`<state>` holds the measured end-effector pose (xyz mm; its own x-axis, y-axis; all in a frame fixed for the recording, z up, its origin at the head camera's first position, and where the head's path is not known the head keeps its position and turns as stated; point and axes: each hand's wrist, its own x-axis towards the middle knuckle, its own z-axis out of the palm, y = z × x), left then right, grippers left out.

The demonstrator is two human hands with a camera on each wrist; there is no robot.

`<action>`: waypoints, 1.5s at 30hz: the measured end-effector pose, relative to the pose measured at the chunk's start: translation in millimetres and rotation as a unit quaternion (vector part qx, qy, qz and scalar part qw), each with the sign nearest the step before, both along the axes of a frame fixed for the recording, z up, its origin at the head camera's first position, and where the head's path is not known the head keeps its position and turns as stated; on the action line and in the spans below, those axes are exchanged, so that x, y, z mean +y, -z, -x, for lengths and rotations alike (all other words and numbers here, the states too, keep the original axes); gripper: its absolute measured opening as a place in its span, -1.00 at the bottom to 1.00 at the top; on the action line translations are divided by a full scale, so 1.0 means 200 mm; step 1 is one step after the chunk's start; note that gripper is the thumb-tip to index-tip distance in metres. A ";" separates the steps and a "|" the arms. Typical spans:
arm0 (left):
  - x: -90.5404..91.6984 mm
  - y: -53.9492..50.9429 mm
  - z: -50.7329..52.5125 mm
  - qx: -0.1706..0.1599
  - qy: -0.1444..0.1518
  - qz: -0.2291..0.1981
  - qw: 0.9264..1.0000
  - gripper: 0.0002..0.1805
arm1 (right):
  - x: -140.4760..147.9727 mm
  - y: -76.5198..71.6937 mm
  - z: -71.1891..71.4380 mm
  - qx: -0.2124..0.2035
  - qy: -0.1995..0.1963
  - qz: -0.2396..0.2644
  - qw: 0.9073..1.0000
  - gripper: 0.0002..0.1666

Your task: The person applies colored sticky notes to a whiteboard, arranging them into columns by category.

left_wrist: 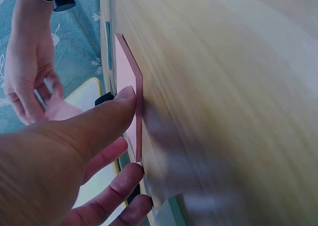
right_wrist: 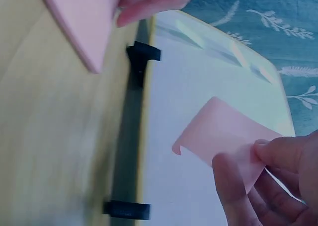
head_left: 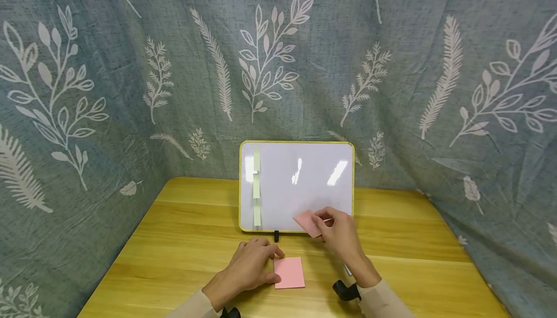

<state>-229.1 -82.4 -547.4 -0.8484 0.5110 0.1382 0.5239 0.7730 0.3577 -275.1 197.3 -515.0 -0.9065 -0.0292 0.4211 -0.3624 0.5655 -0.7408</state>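
Note:
A pad of pink sticky notes (head_left: 290, 273) lies flat on the table. My left hand (head_left: 254, 265) holds it by its left side, thumb (left_wrist: 125, 101) on the top face and fingers at the far edge. One loose pink sticky note (right_wrist: 218, 131) is pinched between the thumb and fingers of my right hand (head_left: 338, 228); it is tilted, with one corner curling. That note hangs in front of the lower right of a whiteboard (head_left: 278, 192) with a yellow rim. Whether the note touches the board, I cannot tell.
Pale green strips (head_left: 256, 186) run in a column down the board's left side. Black feet (head_left: 276, 236) show under its lower edge. A thin pale object (head_left: 348, 269) lies partly under my right forearm. Patterned cloth (head_left: 270, 66) hangs behind the wooden table (head_left: 174, 240).

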 end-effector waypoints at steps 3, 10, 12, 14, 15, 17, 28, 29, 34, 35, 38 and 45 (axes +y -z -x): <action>0.00 -0.01 0.00 0.000 -0.002 0.002 1.000 -0.49 | 0.01 -0.03 0.00 0.037 0.000 -0.016 0.999 -0.91; 0.01 -0.02 0.00 -0.003 -0.002 0.000 1.000 -0.51 | 0.00 -0.08 0.01 0.126 -0.006 -0.028 0.992 -0.93; 0.01 -0.02 -0.01 -0.005 -0.001 -0.002 1.000 -0.51 | -0.01 -0.10 0.02 0.149 -0.012 -0.015 0.989 -0.91; 0.00 -0.03 -0.01 -0.007 0.000 -0.006 1.000 -0.51 | -0.03 -0.12 0.03 0.175 -0.018 0.000 0.984 -0.89; 0.00 -0.03 -0.01 -0.007 0.001 -0.008 1.000 -0.51 | -0.04 -0.13 0.03 0.187 -0.021 0.008 0.982 -0.88; 0.00 -0.02 0.00 -0.009 0.001 -0.011 1.000 -0.51 | -0.06 -0.14 0.04 0.214 -0.027 0.024 0.976 -0.85; 0.00 -0.01 0.04 -0.011 0.006 -0.040 0.999 -0.57 | -0.15 -0.20 0.12 0.300 -0.001 0.060 0.952 -0.80; 0.00 -0.02 0.04 -0.014 0.006 -0.050 0.999 -0.58 | -0.16 -0.20 0.13 0.307 0.002 0.061 0.950 -0.80; -0.03 -0.10 0.09 -0.025 0.004 -0.110 0.994 -0.69 | -0.22 -0.23 0.18 0.334 0.015 0.074 0.940 -0.80; -0.03 -0.12 0.10 -0.021 0.001 -0.125 0.992 -0.73 | -0.23 -0.23 0.19 0.338 0.016 0.076 0.938 -0.80; -0.05 -0.18 0.15 0.013 -0.012 -0.164 0.986 -0.81 | -0.26 -0.24 0.23 0.349 0.019 0.085 0.933 -0.80; -0.11 -0.36 0.29 0.133 -0.056 -0.240 0.960 -0.79 | -0.33 -0.25 0.31 0.373 0.030 0.095 0.922 -0.79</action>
